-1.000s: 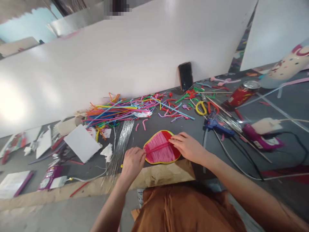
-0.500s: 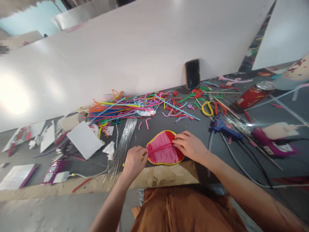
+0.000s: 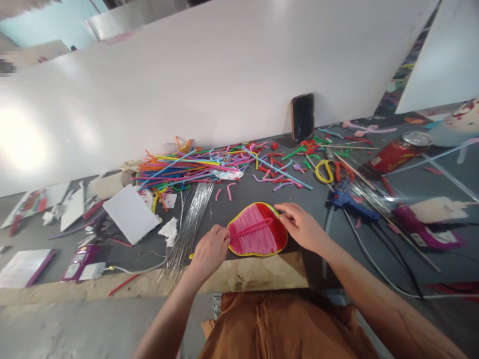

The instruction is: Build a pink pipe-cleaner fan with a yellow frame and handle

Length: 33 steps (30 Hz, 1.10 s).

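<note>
A rounded craft piece (image 3: 250,239) with a yellow outline lies flat before me, most of it covered in rows of pink fuzzy pipe cleaner and its right part red. Across it runs a doubled bright pink pipe cleaner (image 3: 258,226), its bent loop pointing right. My left hand (image 3: 211,249) is closed in a pinch on that pipe cleaner's left end, at the piece's left edge. At the right edge, my right hand (image 3: 301,227) has its fingertips over the red part, apart from the loop, with thumb and forefinger slightly spread.
Behind the piece spreads a heap of coloured pipe cleaners (image 3: 187,167). A phone (image 3: 303,117) leans on the white board (image 3: 224,75). Rightward are scissors (image 3: 324,171), a blue glue gun (image 3: 352,202) and a red can (image 3: 398,152). Clear strips (image 3: 194,214) and a white card (image 3: 130,214) lie left.
My right hand has let go of the pink pipe cleaner's looped end and moved slightly right. My left hand still pinches the other end. The view has shifted a little.
</note>
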Motion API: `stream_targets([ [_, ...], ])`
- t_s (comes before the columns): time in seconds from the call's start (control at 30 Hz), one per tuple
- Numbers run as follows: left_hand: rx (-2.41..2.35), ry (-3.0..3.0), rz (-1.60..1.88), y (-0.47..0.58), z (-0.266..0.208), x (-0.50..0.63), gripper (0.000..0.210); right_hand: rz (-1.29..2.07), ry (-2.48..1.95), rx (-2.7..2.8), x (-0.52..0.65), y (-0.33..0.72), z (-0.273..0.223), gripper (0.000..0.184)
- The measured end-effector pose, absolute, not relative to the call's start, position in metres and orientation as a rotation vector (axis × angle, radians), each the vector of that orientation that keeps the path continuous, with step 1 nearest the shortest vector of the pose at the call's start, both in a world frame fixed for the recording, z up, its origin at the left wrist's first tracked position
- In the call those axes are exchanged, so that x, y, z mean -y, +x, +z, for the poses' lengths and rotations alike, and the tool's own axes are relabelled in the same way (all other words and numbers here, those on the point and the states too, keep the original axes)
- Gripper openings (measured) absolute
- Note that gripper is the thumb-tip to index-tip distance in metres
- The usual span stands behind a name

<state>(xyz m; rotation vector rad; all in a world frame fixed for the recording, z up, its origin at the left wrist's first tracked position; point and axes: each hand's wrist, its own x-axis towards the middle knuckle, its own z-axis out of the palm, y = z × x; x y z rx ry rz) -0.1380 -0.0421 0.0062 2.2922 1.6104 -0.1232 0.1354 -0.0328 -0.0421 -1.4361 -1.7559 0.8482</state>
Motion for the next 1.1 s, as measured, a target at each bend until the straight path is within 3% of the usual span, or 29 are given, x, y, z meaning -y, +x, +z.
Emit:
stream_targets([
  [0.17,-1.610,2.287,-0.089,-0.139,0.003,0.042,0.023,1.121,-1.466,1.535,0.033,0.140,-0.040,0.032],
  [0.37,-1.589,2.256,0.002,-0.142,0.001,0.043,0.021,1.360,-1.415,1.304,0.027,0.135,-0.042,0.055],
  [0.47,-1.563,2.251,0.043,-0.144,-0.001,0.044,0.020,1.504,-1.363,1.164,0.024,0.131,-0.040,0.056],
  [0.83,-1.509,2.180,0.356,-0.147,-0.003,0.052,0.018,1.388,-1.349,1.165,0.021,0.118,-0.047,0.060],
  [1.03,-1.520,1.693,0.573,-0.149,-0.009,0.050,0.004,1.420,-1.269,1.198,0.012,0.126,-0.032,0.060],
  [1.1,-1.480,1.472,0.699,-0.146,-0.011,0.048,0.015,1.424,-1.287,1.236,0.007,0.131,-0.022,0.062],
])
